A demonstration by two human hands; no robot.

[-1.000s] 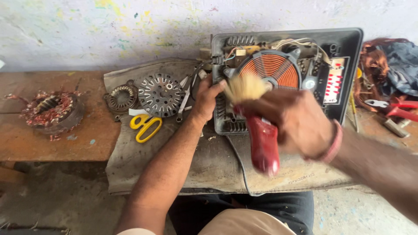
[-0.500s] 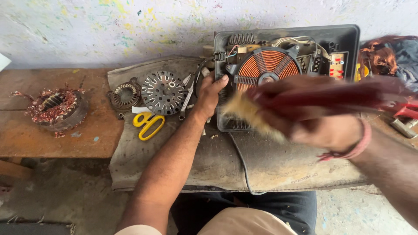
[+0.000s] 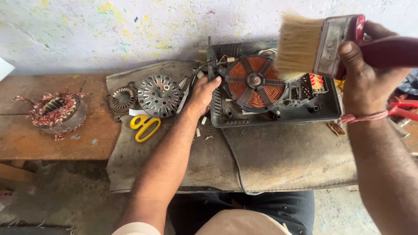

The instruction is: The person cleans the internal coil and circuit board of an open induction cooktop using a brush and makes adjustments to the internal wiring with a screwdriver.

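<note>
Far out to the left of the left hand (image 3: 202,93), a motor stator (image 3: 54,113) wound with frayed copper wire sits on the worn wooden bench (image 3: 52,143). Nearer that hand, on a grey mat (image 3: 270,156), lie a small round metal part (image 3: 123,99) and a slotted metal disc (image 3: 160,95), the disc just beside the hand's wrist side. Below the disc, close to the forearm, rest yellow-handled scissors (image 3: 145,125).

The left hand lies palm down with its fingers curled over the left edge of an opened induction cooker (image 3: 278,115), gripping that rim. Just right of its fingertips sits the cooker's round copper coil (image 3: 255,82), and beyond the coil a circuit board (image 3: 310,85) with red parts. A dark cable (image 3: 233,156) runs from under the cooker down across the mat, to the right of the left forearm.

The right hand (image 3: 370,74) is raised above the cooker's right end, closed tightly around the red handle of a paintbrush (image 3: 324,43). The brush points left from that hand, its pale bristles hanging over the coil's right edge, in the air. Red-handled pliers (image 3: 402,109) lie just behind the right wrist.
</note>
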